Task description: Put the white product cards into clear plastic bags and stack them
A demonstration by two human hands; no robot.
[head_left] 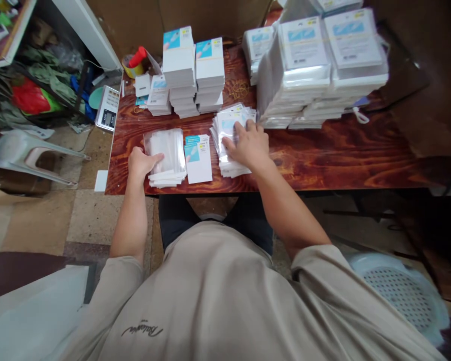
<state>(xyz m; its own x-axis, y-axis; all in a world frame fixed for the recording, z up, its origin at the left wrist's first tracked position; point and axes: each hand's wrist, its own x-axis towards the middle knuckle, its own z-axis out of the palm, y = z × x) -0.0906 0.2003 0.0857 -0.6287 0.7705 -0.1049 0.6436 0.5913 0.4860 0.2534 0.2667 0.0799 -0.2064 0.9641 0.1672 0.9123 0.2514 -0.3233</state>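
Observation:
My left hand [143, 163] rests at the left edge of a stack of clear plastic sleeves [168, 150], its thumb lying over the top one and the other fingers partly hidden. On the right, my right hand [250, 144] lies with fingers spread on a pile of sleeved cards [229, 125], which are white with a pale blue panel. Between the two stacks sits a small group of printed cards [199, 163], white with a blue picture and a yellow mark. Neither hand touches these cards.
Tall stacks of cards [178, 70] stand behind. Large banded bundles of sleeved cards [304, 60] fill the back right, with rubber bands [238, 89] beside them. A tape roll [132, 67] and a digital scale [108, 110] are at left. Plastic stools [402, 296] stand on the floor.

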